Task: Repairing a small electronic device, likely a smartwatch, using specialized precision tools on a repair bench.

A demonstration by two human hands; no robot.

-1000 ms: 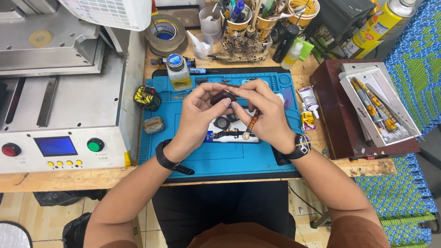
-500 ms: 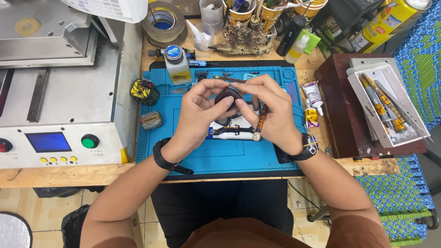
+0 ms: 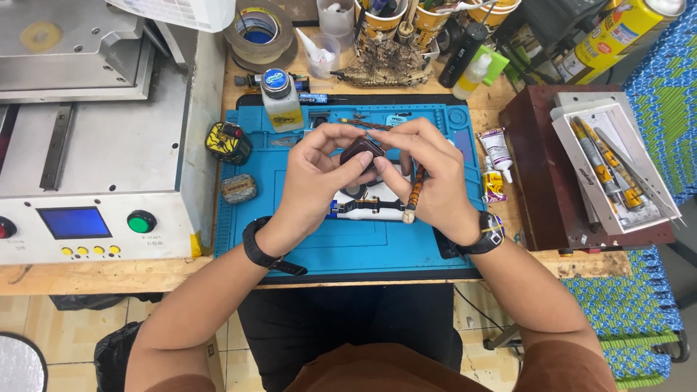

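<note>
While both hands are raised above the middle of the blue work mat (image 3: 348, 247), a small dark brown device (image 3: 361, 150) is held between them. The left hand (image 3: 314, 174) is closed on the device from its left side, thumb and fingers clamped on it. The right hand (image 3: 428, 178) is pressed against the device's right edge with its fingertips, and a thin brown-handled tool (image 3: 417, 190) is gripped in the same hand, pointing down toward the mat. Beneath the hands, a white device (image 3: 367, 210) is laid on the mat. Near the mat's far-left corner a white bottle with a blue cap (image 3: 279, 98) is stood, and a yellow-and-black block (image 3: 227, 141) is placed at the mat's left edge. Along the worktop's (image 3: 109, 274) left side a grey machine (image 3: 87, 145) is set.
</note>
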